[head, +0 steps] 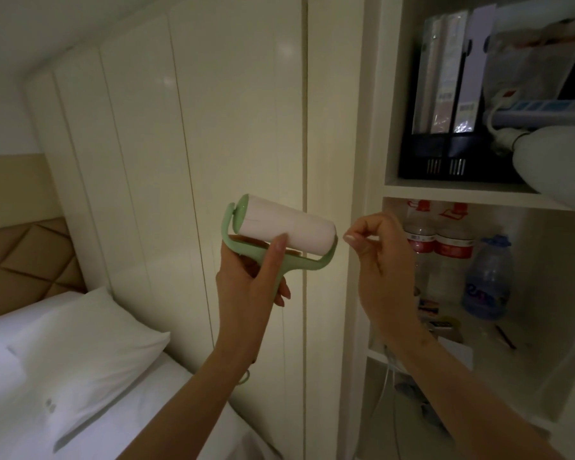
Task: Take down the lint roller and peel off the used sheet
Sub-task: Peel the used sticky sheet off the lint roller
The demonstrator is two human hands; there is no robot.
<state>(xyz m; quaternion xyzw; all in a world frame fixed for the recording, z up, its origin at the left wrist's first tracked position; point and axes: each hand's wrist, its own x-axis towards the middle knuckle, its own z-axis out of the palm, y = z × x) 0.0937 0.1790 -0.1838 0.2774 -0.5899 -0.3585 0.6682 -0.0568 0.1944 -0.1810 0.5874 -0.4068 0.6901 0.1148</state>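
A lint roller [286,227] with a pale green frame and a white paper roll is held up in front of a white wardrobe door. My left hand [256,277] grips its green handle from below, thumb resting on the roll's lower edge. My right hand [375,247] hovers just right of the roll's end, thumb and forefinger pinched together, a small gap from the roll. Whether anything thin is pinched between those fingers I cannot tell. The roll's sheet lies flat with a faint seam near the left end.
White wardrobe doors [186,144] fill the middle. Open shelves on the right hold black file boxes [445,94], water bottles [452,240], a blue-capped bottle [488,277] and small clutter. A bed with a white pillow [80,353] and padded headboard [20,260] lies lower left.
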